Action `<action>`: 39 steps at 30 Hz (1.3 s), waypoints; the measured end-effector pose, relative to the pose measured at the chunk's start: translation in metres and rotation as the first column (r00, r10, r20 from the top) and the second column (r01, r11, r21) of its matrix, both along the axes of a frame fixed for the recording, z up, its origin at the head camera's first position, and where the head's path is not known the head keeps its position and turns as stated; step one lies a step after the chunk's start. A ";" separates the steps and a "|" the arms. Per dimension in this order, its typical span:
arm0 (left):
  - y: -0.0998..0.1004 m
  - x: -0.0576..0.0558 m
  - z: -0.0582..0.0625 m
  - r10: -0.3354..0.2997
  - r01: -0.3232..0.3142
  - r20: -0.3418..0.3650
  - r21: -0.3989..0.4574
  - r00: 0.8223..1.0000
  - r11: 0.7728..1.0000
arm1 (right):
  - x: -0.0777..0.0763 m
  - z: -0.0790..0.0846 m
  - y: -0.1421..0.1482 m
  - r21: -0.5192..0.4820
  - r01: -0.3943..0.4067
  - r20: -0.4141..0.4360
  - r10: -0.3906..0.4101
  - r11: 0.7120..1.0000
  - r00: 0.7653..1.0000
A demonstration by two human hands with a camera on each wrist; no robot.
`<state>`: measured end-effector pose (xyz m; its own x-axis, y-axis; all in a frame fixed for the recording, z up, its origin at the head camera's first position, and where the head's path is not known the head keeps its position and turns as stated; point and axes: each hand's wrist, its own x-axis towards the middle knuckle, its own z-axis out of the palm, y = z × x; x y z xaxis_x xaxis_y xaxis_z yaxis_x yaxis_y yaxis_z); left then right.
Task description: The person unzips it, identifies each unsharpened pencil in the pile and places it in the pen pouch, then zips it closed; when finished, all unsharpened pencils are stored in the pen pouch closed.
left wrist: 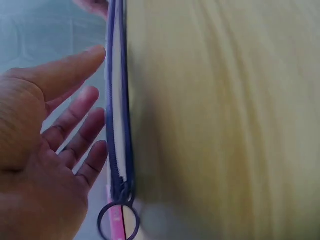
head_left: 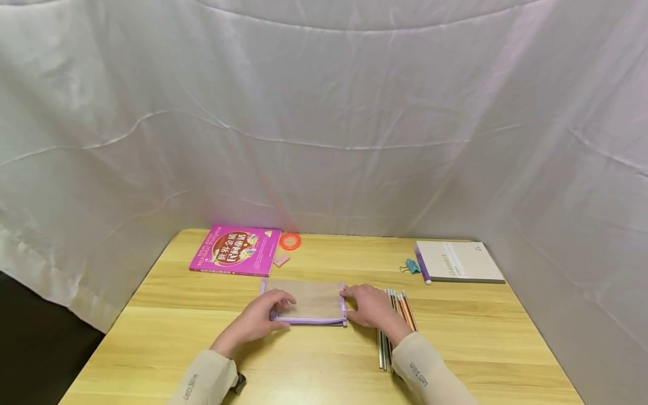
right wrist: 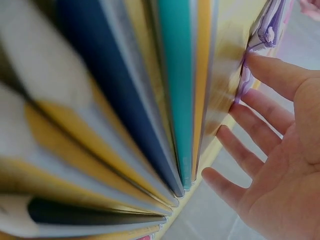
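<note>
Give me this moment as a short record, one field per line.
Pouch: clear, purple-edged, on table
Left hand: at pouch's near left corner
Right hand: touching pouch's right edge
Pencils: several, right of pouch
Far left: book, tape, eraser
Far right: clip, pen, notebook

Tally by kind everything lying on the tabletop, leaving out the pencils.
Zip pouch: 1
Pink book: 1
White notebook: 1
Purple pen: 1
Teal binder clip: 1
Orange ring, apparently tape: 1
Small pink block, likely an eraser: 1
Total: 7
</note>
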<state>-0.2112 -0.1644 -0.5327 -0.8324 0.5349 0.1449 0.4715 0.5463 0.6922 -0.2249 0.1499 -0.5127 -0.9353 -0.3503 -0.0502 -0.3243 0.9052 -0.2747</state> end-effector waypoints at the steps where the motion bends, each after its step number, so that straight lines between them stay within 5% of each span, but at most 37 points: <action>1: 0.001 -0.001 -0.001 -0.005 0.005 0.003 0.000 1.000 1.000 | 0.000 0.000 0.000 0.002 -0.002 -0.001 0.002 1.000 1.000; 11: 0.000 -0.006 -0.007 -0.050 0.046 0.063 0.058 0.997 0.997 | -0.001 0.000 0.001 0.002 -0.006 0.003 0.006 1.000 1.000; 19: -0.001 -0.008 -0.012 -0.030 0.021 0.147 0.063 0.989 0.998 | 0.000 -0.001 0.001 0.008 -0.010 0.010 0.010 1.000 1.000; 39: 0.000 -0.009 -0.014 0.014 -0.025 0.179 0.059 0.984 0.998 | 0.000 -0.003 0.002 -0.014 0.006 0.022 -0.006 1.000 1.000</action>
<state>-0.2204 -0.1640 -0.5471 -0.8581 0.5129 0.0245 0.3268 0.5087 0.7965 -0.2247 0.1521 -0.5161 -0.9362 -0.3455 -0.0652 -0.3127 0.9030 -0.2947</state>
